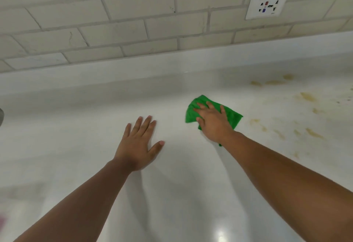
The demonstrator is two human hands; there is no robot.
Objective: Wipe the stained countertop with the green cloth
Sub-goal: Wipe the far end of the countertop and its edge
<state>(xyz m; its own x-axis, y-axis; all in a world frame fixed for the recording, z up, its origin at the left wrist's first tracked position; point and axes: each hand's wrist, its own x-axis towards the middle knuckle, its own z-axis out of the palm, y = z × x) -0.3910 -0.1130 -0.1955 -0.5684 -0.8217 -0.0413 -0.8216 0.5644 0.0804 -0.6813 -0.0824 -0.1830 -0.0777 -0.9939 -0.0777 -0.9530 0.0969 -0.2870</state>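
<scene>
Two hands on a white worktop, one pressed on the cloth

Most of the frame is taken up by the white countertop (172, 194), whose near edge is cut off at the bottom. Behind it a wall of pale brick-pattern tiles (114, 12) is seen, with a white socket plate (267, 4) whose printed lettering cannot be read. Yellow-brown stains (309, 96) are scattered over the right part of the surface, and some run out past the right edge. Both bare forearms are cropped at the bottom. The left hand (138, 144) is laid flat, fingers spread, holding nothing. The right hand (212, 121) is pressed palm-down, fingers extended, on the green cloth (193, 111), which lies just left of the stains; much of the cloth is hidden beneath the palm. A grey object (1, 116) is clipped by the left edge and cannot be identified
</scene>
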